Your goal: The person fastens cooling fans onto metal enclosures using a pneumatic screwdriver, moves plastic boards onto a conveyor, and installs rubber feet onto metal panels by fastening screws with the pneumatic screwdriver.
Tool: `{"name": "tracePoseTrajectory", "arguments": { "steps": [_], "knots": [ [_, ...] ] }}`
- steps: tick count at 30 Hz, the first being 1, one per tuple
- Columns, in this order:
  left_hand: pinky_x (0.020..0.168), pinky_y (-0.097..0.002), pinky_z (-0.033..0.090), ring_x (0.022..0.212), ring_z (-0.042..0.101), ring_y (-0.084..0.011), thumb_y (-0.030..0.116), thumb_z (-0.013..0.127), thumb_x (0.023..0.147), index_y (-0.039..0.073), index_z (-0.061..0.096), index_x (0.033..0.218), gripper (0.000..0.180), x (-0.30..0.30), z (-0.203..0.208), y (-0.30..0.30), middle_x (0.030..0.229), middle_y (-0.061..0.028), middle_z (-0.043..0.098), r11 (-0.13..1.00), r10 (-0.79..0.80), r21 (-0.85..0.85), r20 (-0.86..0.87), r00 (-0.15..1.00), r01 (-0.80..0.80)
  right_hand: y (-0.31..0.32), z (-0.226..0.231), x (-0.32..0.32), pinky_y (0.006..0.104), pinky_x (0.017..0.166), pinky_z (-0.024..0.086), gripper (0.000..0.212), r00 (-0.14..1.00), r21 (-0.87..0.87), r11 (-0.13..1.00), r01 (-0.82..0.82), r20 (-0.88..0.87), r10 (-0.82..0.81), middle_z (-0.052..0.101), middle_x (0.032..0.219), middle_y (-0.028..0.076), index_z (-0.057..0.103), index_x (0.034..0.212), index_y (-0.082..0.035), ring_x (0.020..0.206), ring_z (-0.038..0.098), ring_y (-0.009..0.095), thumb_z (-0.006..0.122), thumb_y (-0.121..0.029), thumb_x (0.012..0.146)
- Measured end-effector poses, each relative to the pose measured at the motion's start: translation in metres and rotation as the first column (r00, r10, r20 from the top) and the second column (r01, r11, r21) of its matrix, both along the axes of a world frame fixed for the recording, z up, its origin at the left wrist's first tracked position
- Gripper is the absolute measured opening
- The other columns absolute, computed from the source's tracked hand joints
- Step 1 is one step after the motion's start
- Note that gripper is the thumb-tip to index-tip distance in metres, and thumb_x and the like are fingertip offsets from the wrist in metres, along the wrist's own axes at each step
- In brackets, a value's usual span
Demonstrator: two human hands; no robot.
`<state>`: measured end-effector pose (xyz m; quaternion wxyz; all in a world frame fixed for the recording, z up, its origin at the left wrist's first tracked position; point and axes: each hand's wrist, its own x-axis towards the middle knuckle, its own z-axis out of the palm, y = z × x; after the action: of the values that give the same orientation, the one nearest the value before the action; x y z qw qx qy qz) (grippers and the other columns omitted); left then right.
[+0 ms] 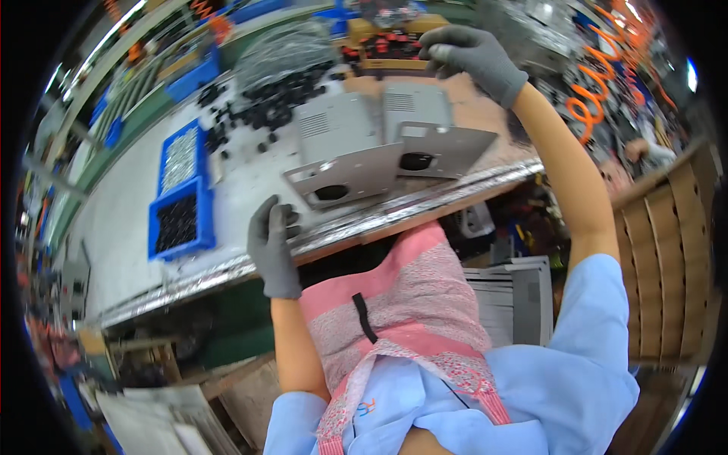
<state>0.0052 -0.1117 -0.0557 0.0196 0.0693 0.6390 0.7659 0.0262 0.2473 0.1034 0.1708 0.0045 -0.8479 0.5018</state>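
Observation:
My left hand (274, 246), in a grey glove, hovers at the bench's front edge, left of the nearer metal housing. Its fingers are loosely bent and apart, with nothing seen in them. My right hand (476, 62), also gloved, is raised over the far right of the bench beside a cardboard box (394, 64) of red and black parts. Its fingers curve with gaps between them, and no held thing shows. Two grey bent sheet-metal housings stand side by side between my hands: a left housing (334, 125) and a right housing (417, 106). Each has vent slots and a round hole.
Two blue bins, one with silvery small parts (182, 155), one with black parts (176, 226), sit on the left. Loose black parts (277, 102) lie behind the housings near a clear plastic bag (284, 53). Orange coiled hoses (588, 106) hang at right, above cardboard dividers (663, 258).

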Motion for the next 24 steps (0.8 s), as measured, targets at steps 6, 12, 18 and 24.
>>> {"name": "tracePoseTrajectory", "arguments": {
  "steps": [6, 12, 18, 24],
  "knots": [
    [0.098, -0.0333, 0.038, 0.121, 0.043, -0.0245, 0.040, 0.076, 0.069, 0.005, 0.030, 0.137, 0.090, -0.027, -0.029, 0.016, 0.136, -0.0127, 0.040, 0.943, -0.219, -0.306, -0.269, 0.938, 0.133, 0.121, -0.108, 0.072, 0.0297, 0.074, 0.049, 0.027, 0.634, 0.003, 0.636, 0.772, -0.083, -0.769, 0.066, 0.086, 0.010, 0.064, 0.099, -0.005, 0.081, 0.064, 0.022, 0.062, -0.023, 0.079],
    [0.088, -0.0311, 0.044, 0.104, 0.055, -0.0208, 0.019, 0.080, 0.065, 0.001, 0.042, 0.127, 0.075, -0.029, -0.036, 0.039, 0.115, -0.0105, 0.056, 0.902, -0.325, -0.355, -0.180, 0.928, 0.247, 0.109, -0.203, 0.115, 0.0390, 0.098, 0.035, 0.080, 0.245, 0.593, 0.211, 0.777, 0.025, -0.969, 0.046, 0.125, 0.022, 0.038, 0.129, -0.003, 0.118, 0.042, 0.035, 0.067, -0.047, 0.068],
    [0.086, -0.0305, 0.045, 0.101, 0.056, -0.0191, 0.013, 0.078, 0.067, 0.001, 0.046, 0.123, 0.065, -0.032, -0.043, 0.043, 0.114, -0.0106, 0.057, 0.885, -0.317, -0.406, -0.162, 0.934, 0.230, 0.123, -0.193, 0.096, 0.0375, 0.098, 0.035, 0.083, 0.087, 0.636, 0.167, 0.753, 0.155, -0.984, 0.047, 0.124, 0.019, 0.037, 0.127, -0.003, 0.116, 0.043, 0.033, 0.067, -0.051, 0.067],
    [0.082, -0.0297, 0.046, 0.095, 0.059, -0.0178, 0.008, 0.075, 0.070, 0.001, 0.053, 0.113, 0.049, -0.030, -0.043, 0.045, 0.103, -0.0088, 0.062, 0.915, -0.322, -0.305, -0.157, 0.934, 0.265, 0.132, -0.188, 0.092, 0.0367, 0.095, 0.038, 0.076, 0.012, 0.630, 0.101, 0.770, 0.143, -0.990, 0.054, 0.117, 0.016, 0.042, 0.123, -0.004, 0.113, 0.046, 0.032, 0.067, -0.048, 0.067]
  ]
}}
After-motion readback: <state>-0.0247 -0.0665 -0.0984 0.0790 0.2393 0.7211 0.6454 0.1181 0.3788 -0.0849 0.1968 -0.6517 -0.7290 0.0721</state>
